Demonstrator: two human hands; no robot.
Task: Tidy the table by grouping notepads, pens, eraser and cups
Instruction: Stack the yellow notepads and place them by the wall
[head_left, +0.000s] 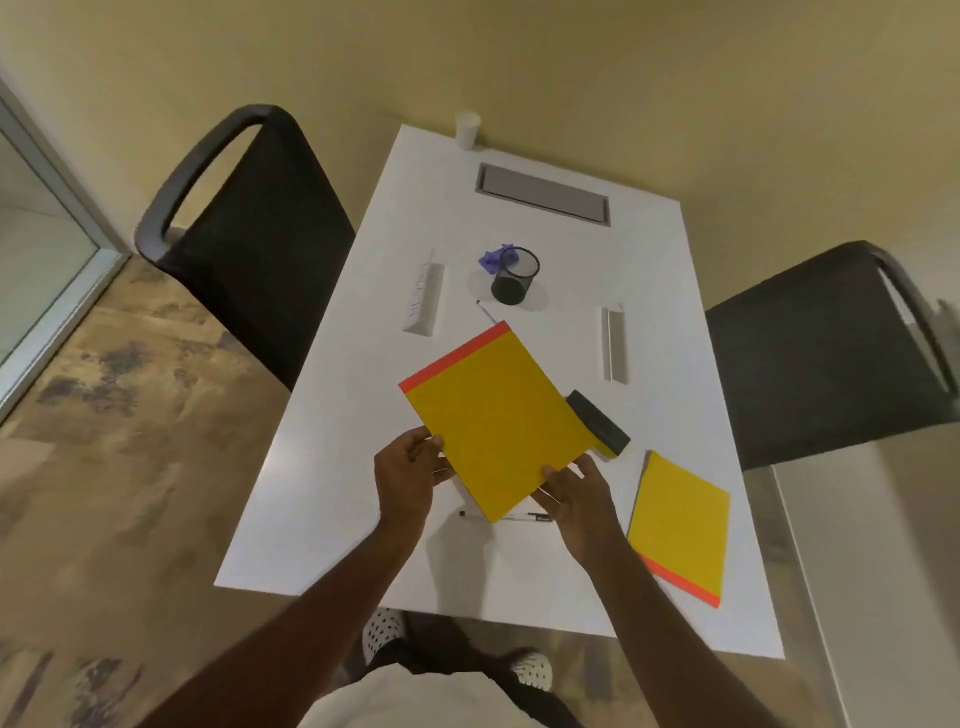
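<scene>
Yellow notepad (496, 421), raised over white counter (332, 509), pinched at near corners by left grip (408, 478) and right grip (576, 499); second notepad (680, 525) lies flat.

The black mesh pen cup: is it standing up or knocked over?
Upright. The mesh cup stands on its base on the table, open rim facing up.
</scene>
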